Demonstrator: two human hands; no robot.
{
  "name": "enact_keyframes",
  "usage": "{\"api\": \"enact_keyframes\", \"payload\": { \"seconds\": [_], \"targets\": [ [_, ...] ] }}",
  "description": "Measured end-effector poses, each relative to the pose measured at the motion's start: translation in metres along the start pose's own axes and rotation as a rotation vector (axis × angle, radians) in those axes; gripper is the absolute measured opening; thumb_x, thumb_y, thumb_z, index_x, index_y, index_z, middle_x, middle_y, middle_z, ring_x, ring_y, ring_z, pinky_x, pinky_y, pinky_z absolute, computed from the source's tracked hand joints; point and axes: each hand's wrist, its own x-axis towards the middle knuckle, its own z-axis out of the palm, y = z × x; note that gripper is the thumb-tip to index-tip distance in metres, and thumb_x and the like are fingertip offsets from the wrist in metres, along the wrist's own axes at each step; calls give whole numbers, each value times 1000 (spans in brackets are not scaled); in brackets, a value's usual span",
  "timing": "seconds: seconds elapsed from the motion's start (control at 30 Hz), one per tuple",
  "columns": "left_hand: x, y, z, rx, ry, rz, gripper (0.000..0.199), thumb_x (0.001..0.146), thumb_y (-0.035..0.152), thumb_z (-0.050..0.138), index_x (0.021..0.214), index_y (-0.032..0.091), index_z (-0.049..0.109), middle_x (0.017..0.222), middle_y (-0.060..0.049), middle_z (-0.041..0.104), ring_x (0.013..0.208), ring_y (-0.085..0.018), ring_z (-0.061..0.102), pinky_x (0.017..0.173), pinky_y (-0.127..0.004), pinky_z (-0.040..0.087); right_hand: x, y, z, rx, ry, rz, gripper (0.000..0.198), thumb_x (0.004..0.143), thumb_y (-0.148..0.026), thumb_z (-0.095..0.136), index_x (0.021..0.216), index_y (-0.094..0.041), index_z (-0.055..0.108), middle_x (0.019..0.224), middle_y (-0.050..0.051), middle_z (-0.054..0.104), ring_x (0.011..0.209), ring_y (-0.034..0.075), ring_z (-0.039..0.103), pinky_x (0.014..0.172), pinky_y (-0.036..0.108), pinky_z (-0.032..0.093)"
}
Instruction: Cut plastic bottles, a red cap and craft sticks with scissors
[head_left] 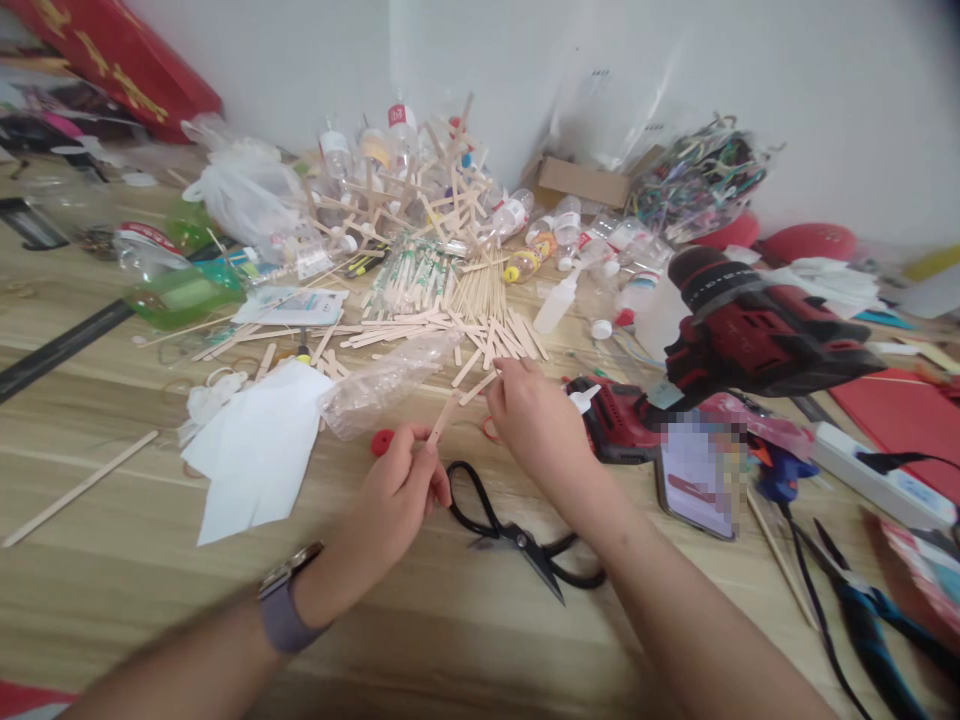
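Between the thumb and fingers of my left hand (397, 490), a flat wooden craft stick (443, 418) points up and away from me. My right hand (536, 410) is closed, with its fingertips on another wooden craft stick (478, 388) close to the tip of the first one. Whether the two sticks touch, I cannot tell. Black-handled scissors (521, 540) lie on the table just below both hands. A small red round piece (382, 441) sits beside my left fingers. Beyond my hands spreads a pile of loose craft sticks (420, 327).
A red and black power drill (757, 330) stands at the right, near a phone (697, 475), a power strip (885, 475) and pliers (862, 610). White paper (262, 450) and crumpled clear plastic (390, 385) lie left of centre. Plastic bottles (525, 260) and a cardboard box (585, 183) line the back.
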Motion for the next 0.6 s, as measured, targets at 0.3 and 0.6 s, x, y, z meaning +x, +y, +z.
{"api": "enact_keyframes", "payload": {
  "seconds": [0.3, 0.6],
  "targets": [
    [1, 7, 0, -398, 49, -187, 15, 80, 33, 55, 79, 20, 49, 59, 8, 45, 50, -7, 37, 47, -20, 27, -81, 56, 19, 388, 367, -387, 18, 98, -14, 41, 102, -17, 58, 83, 4, 62, 71, 16, 66, 63, 24, 51],
    [4, 4, 2, -566, 45, -150, 24, 86, 42, 56, 86, 19, 53, 59, 11, 34, 44, -4, 23, 44, -21, 15, -119, 118, 36, 324, 271, -312, 11, 100, -25, 47, 99, -22, 58, 82, 0, 64, 63, 11, 65, 53, 18, 50]
  ]
}}
